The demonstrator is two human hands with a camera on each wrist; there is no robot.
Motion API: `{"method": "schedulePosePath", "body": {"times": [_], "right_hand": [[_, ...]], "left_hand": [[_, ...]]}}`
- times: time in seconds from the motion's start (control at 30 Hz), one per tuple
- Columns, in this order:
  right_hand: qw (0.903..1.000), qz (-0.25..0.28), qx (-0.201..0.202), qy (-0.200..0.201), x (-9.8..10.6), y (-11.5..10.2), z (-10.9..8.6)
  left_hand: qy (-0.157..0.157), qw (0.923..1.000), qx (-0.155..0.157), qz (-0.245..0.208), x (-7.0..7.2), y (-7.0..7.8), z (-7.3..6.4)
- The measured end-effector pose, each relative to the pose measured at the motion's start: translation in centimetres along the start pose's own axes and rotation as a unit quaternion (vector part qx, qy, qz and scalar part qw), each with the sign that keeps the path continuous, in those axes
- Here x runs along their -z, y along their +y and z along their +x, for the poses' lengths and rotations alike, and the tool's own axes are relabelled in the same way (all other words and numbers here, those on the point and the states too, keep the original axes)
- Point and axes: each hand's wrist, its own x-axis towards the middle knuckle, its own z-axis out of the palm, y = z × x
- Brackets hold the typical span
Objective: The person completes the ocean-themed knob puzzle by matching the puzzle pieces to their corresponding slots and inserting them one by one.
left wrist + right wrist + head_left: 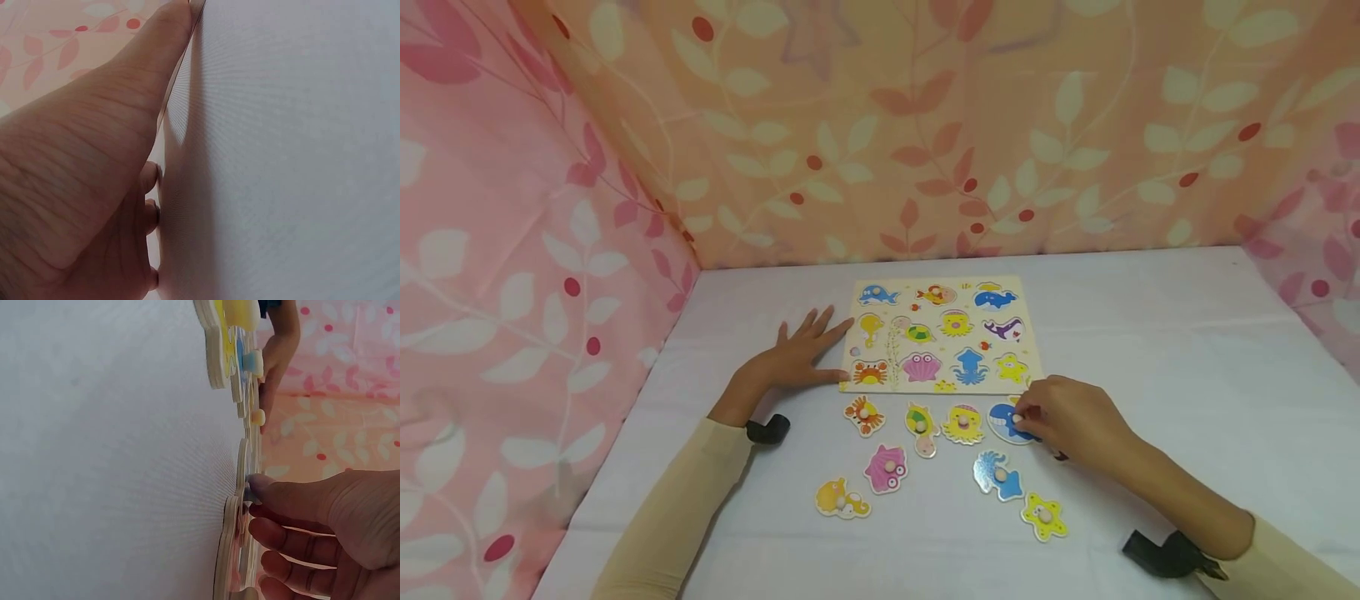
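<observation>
My right hand (1078, 421) pinches the knob of a blue whale puzzle piece (1002, 422), which lies just below the front edge of the puzzle board (940, 387). Thumb and fingertips meet at that knob in the right wrist view, though the hand hides part of the piece. With fingers spread, my left hand (801, 354) rests on the cloth, its thumb and a fingertip touching the board's left edge. Sea-animal pictures in rows cover the pale board. Near the whale lie an octopus piece (962, 427) and a squid piece (992, 473).
More knobbed pieces lie on the white cloth (1150, 350): a crab (862, 418), a turtle (919, 419), a pink shell (880, 471), a seahorse (835, 497) and a starfish (1048, 508). Flowered curtains (917, 133) stand behind and at both sides.
</observation>
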Motion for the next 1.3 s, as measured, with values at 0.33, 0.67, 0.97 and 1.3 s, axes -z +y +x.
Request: {"method": "schedulePosePath", "body": {"times": [0.33, 0.67, 0.97, 1.3], "right_hand": [[0.9999, 0.000, 0.005, 0.009, 0.13, -0.08, 0.16], [0.9999, -0.001, 0.009, 0.012, 0.42, 0.08, 0.18], [0.9998, 0.006, 0.016, 0.011, 0.60, -0.24, 0.00], [0.9997, 0.007, 0.015, 0.018, 0.74, -0.23, -0.19]], "left_hand": [[0.000, 0.9999, 0.009, 0.007, 0.02, 0.08, -0.10], [0.002, 0.9999, 0.011, 0.012, 0.21, 0.17, -0.11], [0.001, 1.0000, -0.003, 0.001, 0.35, 0.26, -0.41], [-0.004, 1.0000, 0.000, 0.001, 0.16, 0.24, -0.39]]}}
